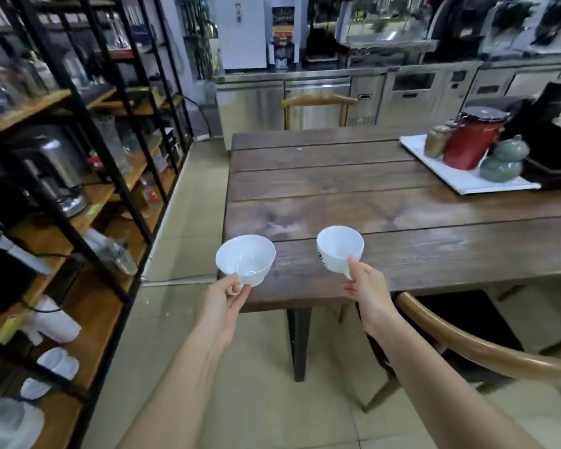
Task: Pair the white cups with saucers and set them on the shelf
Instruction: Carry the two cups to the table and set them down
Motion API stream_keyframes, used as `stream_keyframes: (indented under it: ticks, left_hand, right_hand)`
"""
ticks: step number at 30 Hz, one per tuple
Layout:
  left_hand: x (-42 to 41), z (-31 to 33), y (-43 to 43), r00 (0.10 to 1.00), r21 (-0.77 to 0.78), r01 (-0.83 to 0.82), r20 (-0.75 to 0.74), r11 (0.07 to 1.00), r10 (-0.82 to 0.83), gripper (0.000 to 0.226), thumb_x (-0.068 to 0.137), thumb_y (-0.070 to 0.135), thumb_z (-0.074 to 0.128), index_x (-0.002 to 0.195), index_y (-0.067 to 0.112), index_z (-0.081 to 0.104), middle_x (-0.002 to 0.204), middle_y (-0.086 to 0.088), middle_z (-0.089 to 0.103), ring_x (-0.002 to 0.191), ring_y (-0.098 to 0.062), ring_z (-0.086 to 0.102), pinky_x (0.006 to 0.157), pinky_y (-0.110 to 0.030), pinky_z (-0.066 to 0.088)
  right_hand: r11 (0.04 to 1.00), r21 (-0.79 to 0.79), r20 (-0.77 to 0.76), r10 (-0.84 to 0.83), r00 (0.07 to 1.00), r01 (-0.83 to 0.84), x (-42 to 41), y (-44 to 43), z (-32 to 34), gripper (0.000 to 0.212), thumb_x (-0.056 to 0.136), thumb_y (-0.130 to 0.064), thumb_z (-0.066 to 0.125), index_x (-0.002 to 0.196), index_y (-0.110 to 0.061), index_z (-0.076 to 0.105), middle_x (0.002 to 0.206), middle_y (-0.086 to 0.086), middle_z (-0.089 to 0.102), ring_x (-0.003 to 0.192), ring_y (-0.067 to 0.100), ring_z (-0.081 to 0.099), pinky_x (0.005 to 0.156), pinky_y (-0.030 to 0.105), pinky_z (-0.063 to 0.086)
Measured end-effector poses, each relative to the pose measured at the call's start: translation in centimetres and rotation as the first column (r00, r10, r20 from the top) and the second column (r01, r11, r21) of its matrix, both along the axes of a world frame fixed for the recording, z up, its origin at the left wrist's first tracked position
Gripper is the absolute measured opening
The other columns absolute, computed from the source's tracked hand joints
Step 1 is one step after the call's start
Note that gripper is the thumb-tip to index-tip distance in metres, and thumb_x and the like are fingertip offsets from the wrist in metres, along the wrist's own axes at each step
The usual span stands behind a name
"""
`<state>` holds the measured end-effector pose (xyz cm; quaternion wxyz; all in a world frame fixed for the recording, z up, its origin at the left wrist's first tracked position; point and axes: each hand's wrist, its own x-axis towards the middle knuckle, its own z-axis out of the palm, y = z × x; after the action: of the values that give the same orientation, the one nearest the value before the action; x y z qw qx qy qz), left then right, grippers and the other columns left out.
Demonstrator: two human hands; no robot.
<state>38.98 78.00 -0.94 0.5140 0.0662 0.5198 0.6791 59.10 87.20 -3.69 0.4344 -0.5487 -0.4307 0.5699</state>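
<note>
Each hand pinches a cup handle, the left hand (222, 298) holding one white cup (245, 259) and the right hand (365, 283) another (340, 247), over the table (402, 202) edge; pairing seems pending, with saucers likely on the shelf (88, 319) at eight o'clock.

Glossy white ceramic on both cups, left cup (246, 259) and right cup (340, 247), smooth and shiny. Table (402, 202) is dark planked wood, grainy, with a dull sheen. Shelf (88, 176): matt black metal frame, wooden boards. Counter cabinets (314, 98) are brushed steel.
</note>
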Motion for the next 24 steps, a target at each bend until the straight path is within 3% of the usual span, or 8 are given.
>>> stream_keyframes:
  ticks: [4, 7, 12, 14, 17, 21, 24]
  left_hand:
    - [1.0, -1.2, 6.8, 0.999, -0.026, 0.044, 0.01, 0.999, -0.044, 0.039, 0.092, 0.001, 0.046, 0.054, 0.01, 0.04, 0.089, -0.012, 0.048, 0.101, -0.024, 0.051, 0.106, -0.038, 0.04]
    - [1.2, -1.8, 11.7, 0.996, -0.065, 0.087, -0.002, 0.994, -0.088, 0.038, 0.092, 0.002, 0.047, 0.055, 0.009, 0.042, 0.096, -0.015, 0.048, 0.102, -0.023, 0.051, 0.104, -0.036, 0.041]
    - [0.8, -2.8, 18.6, 0.992, -0.189, 0.122, 0.005, 0.974, -0.123, 0.027, 0.091, 0.002, 0.051, 0.064, 0.002, 0.05, 0.087, -0.01, 0.055, 0.101, -0.024, 0.055, 0.105, -0.039, 0.042]
    - [0.7, -3.2, 20.9, 0.991, -0.219, 0.132, 0.003, 0.967, -0.135, 0.023, 0.091, 0.002, 0.052, 0.067, 0.002, 0.051, 0.092, -0.011, 0.057, 0.104, -0.025, 0.055, 0.106, -0.04, 0.041]
    - [1.2, -3.8, 24.1, 0.989, -0.24, 0.143, 0.002, 0.96, -0.147, 0.018, 0.09, 0.002, 0.053, 0.073, -0.002, 0.055, 0.116, -0.016, 0.054, 0.107, -0.025, 0.056, 0.104, -0.038, 0.042]
    - [2.0, -4.7, 26.5, 0.984, -0.277, 0.171, 0.006, 0.946, -0.176, 0.018, 0.089, 0.004, 0.055, 0.097, -0.012, 0.059, 0.123, -0.015, 0.052, 0.098, -0.022, 0.059, 0.095, -0.035, 0.045]
    - [2.7, -5.2, 28.5, 0.98, -0.296, 0.193, 0.008, 0.936, -0.2, 0.017, 0.09, 0.005, 0.056, 0.075, -0.003, 0.059, 0.116, -0.011, 0.055, 0.091, -0.018, 0.059, 0.098, -0.036, 0.044]
  right_hand:
    - [0.997, -0.029, 0.035, -0.067, 0.997, 0.068, 1.4, 5.3, -1.5, 0.028, 0.091, -0.037, 0.047, 0.072, -0.022, 0.061, 0.085, -0.006, 0.057, 0.072, 0.018, 0.05, 0.069, 0.03, 0.044]
    - [0.992, -0.044, 0.034, -0.12, 0.992, 0.122, 1.5, 9.4, -2.4, 0.027, 0.091, -0.036, 0.047, 0.074, -0.02, 0.062, 0.077, -0.005, 0.054, 0.066, 0.017, 0.049, 0.066, 0.029, 0.044]
    - [0.984, -0.087, 0.031, -0.153, 0.988, 0.155, 1.5, 15.7, -3.7, 0.027, 0.093, -0.033, 0.047, 0.079, -0.015, 0.061, 0.072, 0.002, 0.05, 0.062, 0.016, 0.046, 0.06, 0.028, 0.041]
    - [0.978, -0.104, 0.041, -0.176, 0.983, 0.18, 1.5, 17.7, -4.2, 0.025, 0.093, -0.032, 0.047, 0.084, -0.014, 0.062, 0.074, 0.001, 0.053, 0.062, 0.015, 0.049, 0.06, 0.026, 0.043]
    - [0.972, -0.142, 0.046, -0.183, 0.982, 0.188, 2.0, 20.5, -4.9, 0.026, 0.094, -0.032, 0.046, 0.089, -0.012, 0.063, 0.07, -0.002, 0.054, 0.059, 0.011, 0.046, 0.052, 0.02, 0.041]
    - [0.967, -0.161, 0.057, -0.189, 0.98, 0.196, 2.8, 23.2, -5.2, 0.033, 0.093, -0.031, 0.046, 0.068, -0.014, 0.059, 0.061, 0.001, 0.042, 0.051, 0.013, 0.036, 0.048, 0.021, 0.033]
    - [0.973, -0.154, 0.058, -0.164, 0.985, 0.171, 3.2, 25.7, -5.6, 0.029, 0.094, -0.03, 0.044, 0.072, -0.018, 0.06, 0.063, -0.001, 0.044, 0.055, 0.013, 0.037, 0.049, 0.021, 0.034]
